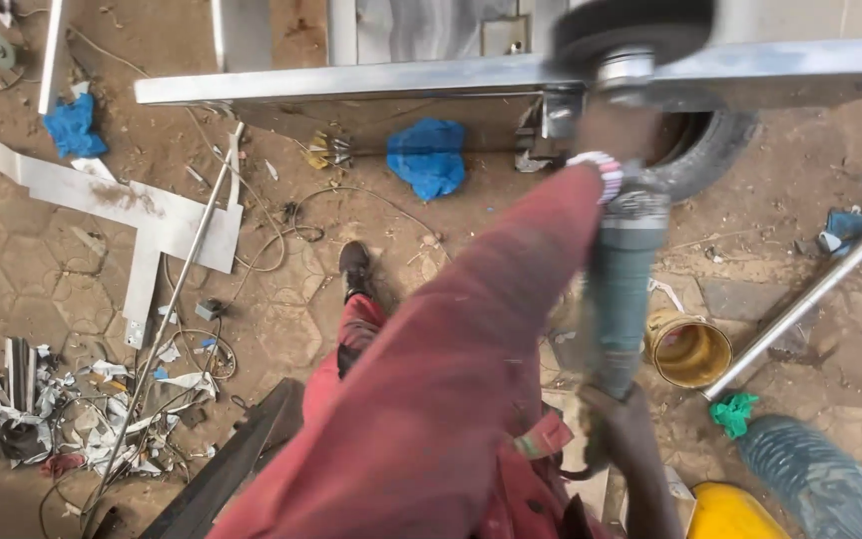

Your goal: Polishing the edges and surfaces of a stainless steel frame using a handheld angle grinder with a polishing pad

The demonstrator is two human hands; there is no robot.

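Red-sleeved arms fill the foreground: right hand (616,429) grips the angle grinder's (619,299) rear handle, left hand (616,135) (blurred) clasps its head, disc against the steel frame's (351,82) upper edge; progress unclear.

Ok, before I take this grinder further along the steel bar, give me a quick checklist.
1. Right hand closed around the tail of the angle grinder: ok.
2. Left hand grip near the grinder's head: cannot tell, it is blurred.
3. Grinding disc at the steel bar: ok, it overlaps the bar.
4. Gloves: not ok, the right hand is bare.
5. Footing: not ok, loose cables and metal scraps lie on the ground near the shoe.
6. The grinder's own cord: cannot tell, its path does not show.
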